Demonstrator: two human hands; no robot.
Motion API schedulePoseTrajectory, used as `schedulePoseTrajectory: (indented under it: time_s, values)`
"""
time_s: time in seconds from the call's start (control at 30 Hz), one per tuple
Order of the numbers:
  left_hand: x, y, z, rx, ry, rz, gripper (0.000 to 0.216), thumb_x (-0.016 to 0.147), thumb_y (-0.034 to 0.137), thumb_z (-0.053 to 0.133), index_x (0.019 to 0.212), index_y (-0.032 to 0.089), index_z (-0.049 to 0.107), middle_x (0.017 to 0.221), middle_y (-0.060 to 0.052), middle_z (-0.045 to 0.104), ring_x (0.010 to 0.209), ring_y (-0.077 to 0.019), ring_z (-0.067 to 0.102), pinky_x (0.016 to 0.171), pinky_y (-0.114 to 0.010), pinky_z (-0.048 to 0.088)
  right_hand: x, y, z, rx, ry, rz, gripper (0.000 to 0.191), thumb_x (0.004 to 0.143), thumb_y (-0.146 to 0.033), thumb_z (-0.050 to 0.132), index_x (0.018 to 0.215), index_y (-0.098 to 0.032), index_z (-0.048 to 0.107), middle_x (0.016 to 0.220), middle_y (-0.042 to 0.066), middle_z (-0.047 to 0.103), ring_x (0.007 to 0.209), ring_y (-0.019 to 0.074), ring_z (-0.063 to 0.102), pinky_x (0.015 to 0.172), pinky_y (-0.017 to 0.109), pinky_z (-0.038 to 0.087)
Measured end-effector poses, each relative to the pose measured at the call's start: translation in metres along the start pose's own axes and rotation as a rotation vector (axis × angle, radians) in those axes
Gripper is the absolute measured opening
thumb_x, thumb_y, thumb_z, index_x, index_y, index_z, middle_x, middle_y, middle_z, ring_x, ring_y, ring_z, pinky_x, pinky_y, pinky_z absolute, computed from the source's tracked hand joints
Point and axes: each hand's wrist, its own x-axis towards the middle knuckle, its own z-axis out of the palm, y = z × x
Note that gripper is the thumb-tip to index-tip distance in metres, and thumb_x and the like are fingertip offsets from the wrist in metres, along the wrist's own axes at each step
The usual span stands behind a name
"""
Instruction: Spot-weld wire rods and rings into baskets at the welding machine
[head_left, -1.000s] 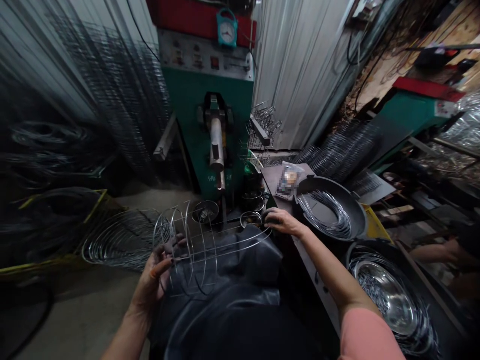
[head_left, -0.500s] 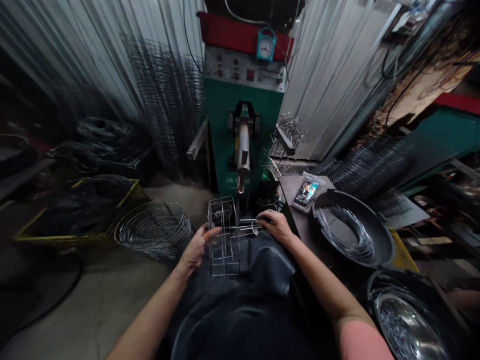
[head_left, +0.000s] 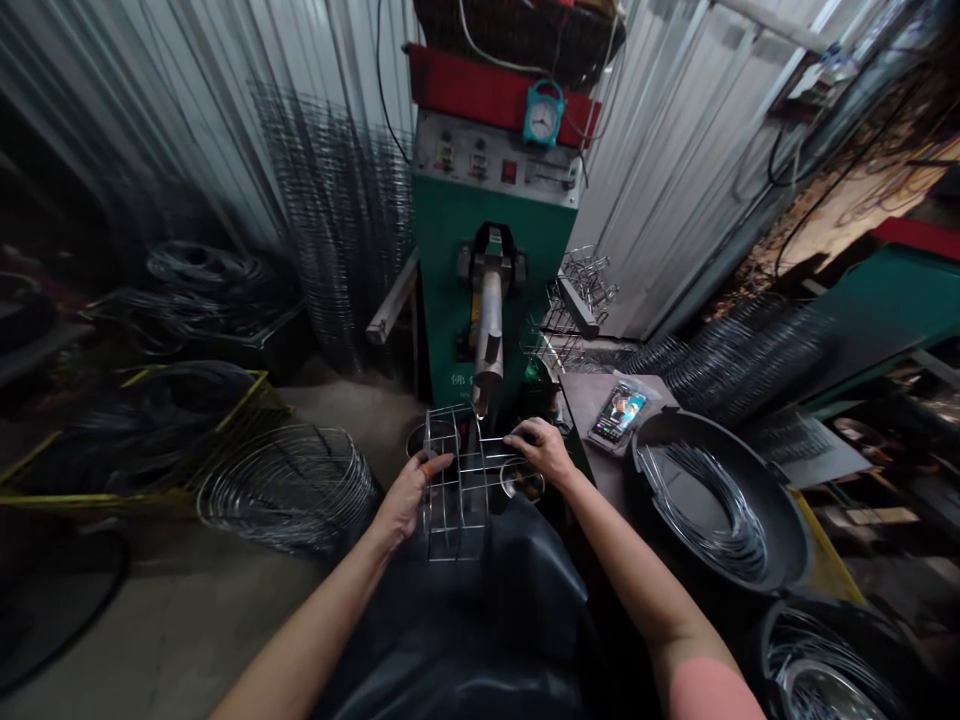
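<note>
A small rectangular wire basket [head_left: 456,528] stands tilted in front of the machine's welding electrode [head_left: 489,350]. My left hand [head_left: 405,500] is closed on its left side, the thumb lying across the wires. On the right, my right hand [head_left: 544,450] pinches the end of a bent wire piece [head_left: 493,439] that reaches across to the basket's right side. The electrode tip sits just above where the wires meet; whether it touches them I cannot tell. A dark apron [head_left: 517,580] covers the lap beneath.
A green spot welder [head_left: 442,260] with a blue clock [head_left: 542,115] stands ahead. Wire rings [head_left: 292,490] lie to the left by a yellow crate [head_left: 255,405]. At right are a phone [head_left: 619,412], a black pan [head_left: 787,510] of wires and another container [head_left: 772,630].
The view has shifted, so the machine appears lower. The basket and wire piece are nearer the electrode tip. Both hands keep their grip.
</note>
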Motion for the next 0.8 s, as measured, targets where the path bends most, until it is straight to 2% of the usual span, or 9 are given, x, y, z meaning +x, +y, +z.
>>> schedulePoseTrajectory:
  time_s: [0.4,0.6,0.8]
  values:
    - [0.037,-0.006,0.005,-0.028,0.045,-0.054,0.045,0.053,0.040,0.073,0.090,0.020,0.061,0.096,-0.005,0.064,0.099,-0.0237,0.055,0.060,-0.026,0.042,0.032,0.027,0.008,-0.007,-0.064,-0.004,0.029,0.080,-0.046,0.058,0.069,-0.019,0.065,0.071,0.003,0.061,0.071,0.0146,0.054,0.066,0.026,0.041]
    - [0.046,-0.004,0.006,0.008,0.072,-0.068,0.043,0.053,0.042,0.072,0.089,0.021,0.063,0.107,-0.006,0.062,0.099,-0.0238,0.053,0.055,-0.023,0.039,0.041,0.030,0.008,-0.045,-0.075,0.010,0.028,0.080,-0.045,0.058,0.070,-0.020,0.065,0.072,0.003,0.062,0.073,0.0143,0.055,0.067,0.026,0.041]
    - [0.050,-0.002,0.007,0.004,0.081,-0.090,0.043,0.051,0.042,0.071,0.088,0.022,0.064,0.104,-0.005,0.062,0.095,-0.0223,0.054,0.052,-0.023,0.036,0.046,0.035,0.010,-0.046,-0.076,0.019,0.023,0.078,-0.041,0.062,0.070,-0.020,0.065,0.072,0.002,0.061,0.072,0.0139,0.055,0.066,0.024,0.041]
